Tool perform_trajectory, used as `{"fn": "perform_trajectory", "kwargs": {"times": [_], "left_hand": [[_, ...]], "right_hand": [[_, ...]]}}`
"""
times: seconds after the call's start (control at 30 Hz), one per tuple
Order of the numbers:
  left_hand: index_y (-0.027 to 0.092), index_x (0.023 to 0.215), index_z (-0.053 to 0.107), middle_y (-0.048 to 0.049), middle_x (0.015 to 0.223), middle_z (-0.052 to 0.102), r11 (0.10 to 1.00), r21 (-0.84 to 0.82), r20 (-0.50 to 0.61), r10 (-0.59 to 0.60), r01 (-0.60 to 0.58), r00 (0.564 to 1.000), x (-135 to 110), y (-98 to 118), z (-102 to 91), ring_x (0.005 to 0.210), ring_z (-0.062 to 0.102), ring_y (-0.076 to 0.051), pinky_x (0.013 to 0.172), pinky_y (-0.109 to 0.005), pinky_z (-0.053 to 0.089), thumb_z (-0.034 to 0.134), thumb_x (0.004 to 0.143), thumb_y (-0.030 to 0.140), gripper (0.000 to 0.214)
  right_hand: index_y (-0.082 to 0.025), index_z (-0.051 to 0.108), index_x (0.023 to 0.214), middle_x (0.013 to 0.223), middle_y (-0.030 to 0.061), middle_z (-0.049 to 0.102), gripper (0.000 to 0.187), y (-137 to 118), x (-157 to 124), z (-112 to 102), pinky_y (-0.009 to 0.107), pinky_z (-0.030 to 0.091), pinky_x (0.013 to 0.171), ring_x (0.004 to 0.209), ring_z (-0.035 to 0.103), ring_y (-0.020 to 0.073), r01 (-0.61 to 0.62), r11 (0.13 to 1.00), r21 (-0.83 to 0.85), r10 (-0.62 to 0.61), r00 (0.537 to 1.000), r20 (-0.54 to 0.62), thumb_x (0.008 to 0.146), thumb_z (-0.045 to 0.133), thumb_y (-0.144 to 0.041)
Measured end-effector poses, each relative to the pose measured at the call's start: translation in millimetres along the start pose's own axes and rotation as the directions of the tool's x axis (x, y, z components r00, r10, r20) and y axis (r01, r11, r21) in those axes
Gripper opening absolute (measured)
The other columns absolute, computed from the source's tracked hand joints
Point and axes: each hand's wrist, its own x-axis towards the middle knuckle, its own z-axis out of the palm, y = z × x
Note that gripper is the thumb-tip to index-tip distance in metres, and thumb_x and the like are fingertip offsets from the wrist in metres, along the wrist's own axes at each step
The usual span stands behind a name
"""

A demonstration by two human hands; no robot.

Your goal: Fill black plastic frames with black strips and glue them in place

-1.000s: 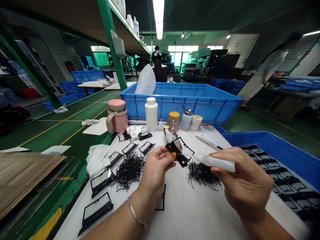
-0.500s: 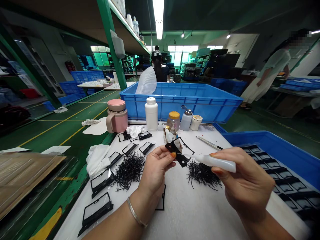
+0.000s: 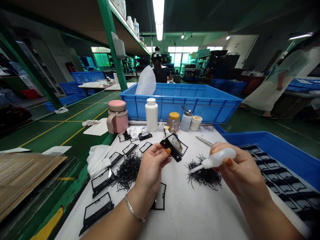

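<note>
My left hand pinches a small black frame part by its left end and holds it above the white table. My right hand is closed round a white squeeze bottle; its thin nozzle points down and left, a short way right of the frame. Two heaps of thin black pins lie below, one pile left of my left hand and the other pile under the bottle. A flat black frame outline lies on the table beside my left wrist.
Finished black frames lie in a row along the table's left edge. A pink mug, a white bottle and small jars stand before a blue crate. Another blue bin with frames sits right. People stand farther back.
My right hand has drawn the bottle's nozzle away from the frame and tipped it down. My left hand has lifted and turned the frame slightly. A person at the right has walked further right.
</note>
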Motion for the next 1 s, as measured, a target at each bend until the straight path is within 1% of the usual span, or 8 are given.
{"fn": "perform_trajectory", "kwargs": {"times": [0.1, 0.3, 0.37, 0.43, 0.5, 0.57, 0.87, 1.0], "left_hand": [[0.015, 0.083, 0.066, 0.0003, 0.079, 0.066, 0.999, -0.027, -0.027, 0.025, -0.026, 0.999, 3, 6, -2.9, 0.067, 0.059, -0.007, 0.061, -0.015, 0.049, 0.079, 0.067, 0.016, 0.021], [0.015, 0.082, 0.063, 0.0024, 0.077, 0.065, 0.983, -0.122, -0.134, 0.121, -0.138, 0.984, 12, 27, -16.0, 0.064, 0.061, -0.007, 0.059, -0.015, 0.051, 0.082, 0.061, 0.012, 0.028], [0.015, 0.078, 0.062, 0.0032, 0.074, 0.064, 0.974, -0.158, -0.171, 0.137, -0.165, 0.976, 14, 33, -19.5, 0.062, 0.061, -0.007, 0.058, -0.016, 0.052, 0.080, 0.061, 0.009, 0.026], [0.015, 0.077, 0.062, 0.0031, 0.073, 0.064, 0.967, -0.186, -0.194, 0.139, -0.176, 0.971, 15, 37, -21.5, 0.061, 0.061, -0.007, 0.057, -0.015, 0.053, 0.078, 0.062, 0.006, 0.024], [0.015, 0.077, 0.062, 0.0029, 0.073, 0.064, 0.962, -0.206, -0.190, 0.137, -0.176, 0.972, 15, 39, -22.3, 0.060, 0.061, -0.007, 0.056, -0.015, 0.053, 0.078, 0.062, 0.006, 0.024], [0.015, 0.077, 0.062, 0.0027, 0.073, 0.064, 0.960, -0.220, -0.166, 0.136, -0.171, 0.977, 15, 39, -22.2, 0.061, 0.061, -0.007, 0.056, -0.015, 0.053, 0.080, 0.060, 0.008, 0.026], [0.016, 0.078, 0.065, 0.0032, 0.077, 0.065, 0.955, -0.236, -0.089, 0.166, -0.182, 0.982, 8, 39, -19.6, 0.065, 0.060, -0.006, 0.058, -0.014, 0.051, 0.083, 0.060, 0.015, 0.026], [0.016, 0.082, 0.066, 0.0020, 0.080, 0.065, 0.950, -0.248, -0.083, 0.175, -0.191, 0.981, 7, 40, -20.0, 0.066, 0.060, -0.006, 0.060, -0.014, 0.051, 0.083, 0.061, 0.015, 0.027]], "right_hand": [[-0.015, 0.065, 0.081, 0.072, 0.0043, 0.057, 0.031, 7, 11, -15, 0.022, 0.043, 0.041, 0.049, 0.049, 0.0107, -0.256, 0.923, 0.289, 0.254, 0.966, 0.045, 0.076, 0.070, -0.045], [-0.020, 0.057, 0.093, 0.092, 0.0048, 0.066, 0.038, 41, 27, -42, 0.025, 0.056, 0.058, 0.079, 0.066, 0.0170, -0.363, 0.854, 0.372, 0.465, 0.853, -0.236, 0.063, 0.078, -0.027], [-0.019, 0.055, 0.093, 0.092, 0.0062, 0.067, 0.044, 56, 30, -48, 0.030, 0.057, 0.065, 0.085, 0.067, 0.0205, -0.406, 0.881, 0.244, 0.467, 0.828, -0.310, 0.058, 0.080, -0.025], [-0.017, 0.056, 0.099, 0.089, 0.0065, 0.068, 0.047, 70, 31, -53, 0.034, 0.055, 0.066, 0.082, 0.066, 0.0226, -0.448, 0.893, -0.033, 0.402, 0.830, -0.388, 0.060, 0.078, -0.030], [-0.015, 0.063, 0.100, 0.087, 0.0068, 0.069, 0.046, 83, 31, -56, 0.035, 0.052, 0.067, 0.081, 0.065, 0.0245, -0.468, 0.823, -0.321, 0.327, 0.854, -0.406, 0.061, 0.074, -0.035], [-0.014, 0.069, 0.092, 0.085, 0.0069, 0.070, 0.039, 92, 30, -57, 0.035, 0.048, 0.069, 0.081, 0.064, 0.0262, -0.474, 0.754, -0.455, 0.308, 0.867, -0.392, 0.058, 0.071, -0.034], [-0.016, 0.069, 0.079, 0.078, 0.0067, 0.071, 0.027, 111, 25, -65, 0.033, 0.042, 0.067, 0.075, 0.061, 0.0255, -0.498, 0.698, -0.514, 0.297, 0.855, -0.425, 0.057, 0.067, -0.032], [-0.014, 0.067, 0.087, 0.087, 0.0103, 0.071, 0.037, 108, 25, -67, 0.038, 0.047, 0.075, 0.083, 0.062, 0.0279, -0.479, 0.723, -0.497, 0.239, 0.849, -0.471, 0.057, 0.073, -0.035]]}}
